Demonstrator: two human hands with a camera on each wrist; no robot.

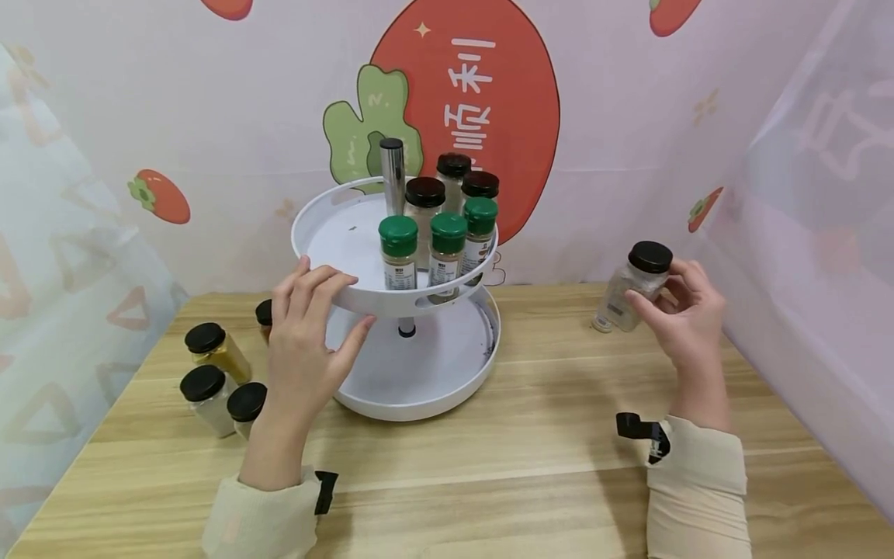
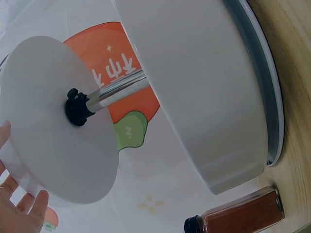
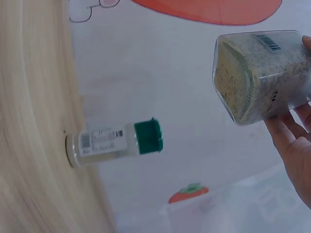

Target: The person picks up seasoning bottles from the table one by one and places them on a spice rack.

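My left hand rests on the near left rim of the upper tray of a white two-tier turntable. Its fingers lie over the rim, the thumb spread lower; in the left wrist view, the fingers are at the tray's edge. A square clear jar with a black lid and speckled pale contents is held in my right hand, lifted and tilted at the right. Behind it a green-capped bottle stands on the table, mostly hidden in the head view.
Green-capped bottles and black-lidded jars crowd the upper tray's right side, beside the metal post. Under it is the lower tray. Several black-lidded jars stand left on the wooden table. A printed cloth hangs behind.
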